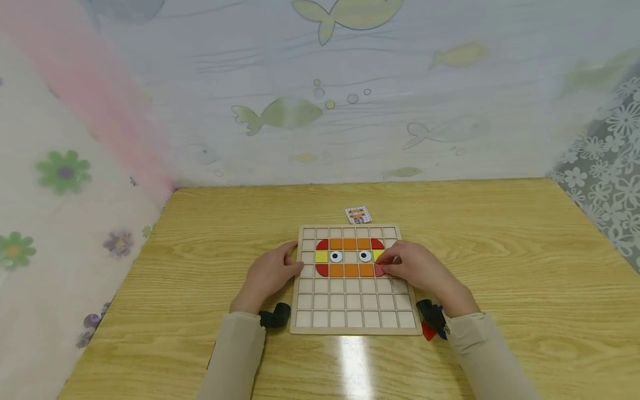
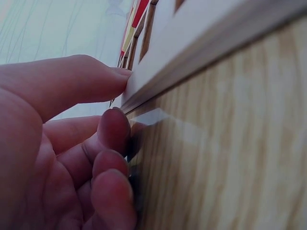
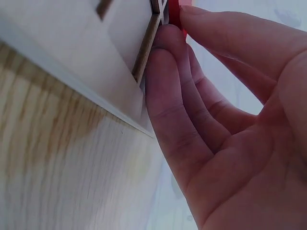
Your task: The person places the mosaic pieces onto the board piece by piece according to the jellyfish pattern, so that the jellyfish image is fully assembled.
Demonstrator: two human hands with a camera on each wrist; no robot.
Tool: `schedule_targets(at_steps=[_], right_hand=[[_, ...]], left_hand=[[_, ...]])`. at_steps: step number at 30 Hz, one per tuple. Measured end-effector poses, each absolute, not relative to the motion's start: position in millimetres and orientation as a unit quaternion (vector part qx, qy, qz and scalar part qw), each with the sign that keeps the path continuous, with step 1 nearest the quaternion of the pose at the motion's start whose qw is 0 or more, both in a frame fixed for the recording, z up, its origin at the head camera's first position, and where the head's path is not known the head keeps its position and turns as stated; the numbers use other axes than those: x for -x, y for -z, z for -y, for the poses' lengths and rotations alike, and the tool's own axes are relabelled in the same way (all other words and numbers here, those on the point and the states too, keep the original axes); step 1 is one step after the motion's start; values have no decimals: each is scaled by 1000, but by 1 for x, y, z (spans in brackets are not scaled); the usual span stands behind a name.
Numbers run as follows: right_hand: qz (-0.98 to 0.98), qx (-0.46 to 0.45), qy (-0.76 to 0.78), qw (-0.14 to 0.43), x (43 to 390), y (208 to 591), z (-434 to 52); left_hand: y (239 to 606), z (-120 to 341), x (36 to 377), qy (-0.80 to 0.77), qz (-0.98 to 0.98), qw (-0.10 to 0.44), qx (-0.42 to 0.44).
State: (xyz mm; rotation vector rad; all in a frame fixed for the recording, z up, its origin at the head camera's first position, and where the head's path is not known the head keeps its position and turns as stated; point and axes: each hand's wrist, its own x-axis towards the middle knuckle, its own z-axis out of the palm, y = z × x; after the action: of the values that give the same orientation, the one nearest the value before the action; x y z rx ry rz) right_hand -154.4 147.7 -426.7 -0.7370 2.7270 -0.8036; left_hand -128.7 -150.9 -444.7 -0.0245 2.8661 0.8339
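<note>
While the left hand steadies the board at its left edge, thumb on the rim and fingers curled vs. the side w/o closing round anything, the right hand pinches a red tile at the lower right corner of the pattern. In the right wrist view, thumb on top & fingertips below, w/ red showing between them. Tile sits at or just over its cell, can't tell if fully seated.

Handling: the tile looks thin, stiff, light, prob. wood; smooth faces, so likely slippery. Best held by its edges w/ fingertips, as cell walls leave little room round it. Board looks light too and could slide on the glossy table, hence the bracing.

Room: lower rows of cells are unfilled; table open on both sides. A card lies just beyond the top edge. Spare pieces lie near the right wrist, beside the board's lower right corner.
</note>
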Motion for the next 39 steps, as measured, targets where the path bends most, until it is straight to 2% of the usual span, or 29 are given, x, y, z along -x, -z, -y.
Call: schedule_targets(at_steps=[18,30,39], right_hand=[[-926,237,270,112,156,426,-147],[-926,218,287,116,157,421,-167],[-933,209,270,116,153,410,-167]], left_hand=[[444,150,128,-274,-958,81,11],[444,150,127,-284,-955,87,10],[443,151,127,-281,-957,73,3]])
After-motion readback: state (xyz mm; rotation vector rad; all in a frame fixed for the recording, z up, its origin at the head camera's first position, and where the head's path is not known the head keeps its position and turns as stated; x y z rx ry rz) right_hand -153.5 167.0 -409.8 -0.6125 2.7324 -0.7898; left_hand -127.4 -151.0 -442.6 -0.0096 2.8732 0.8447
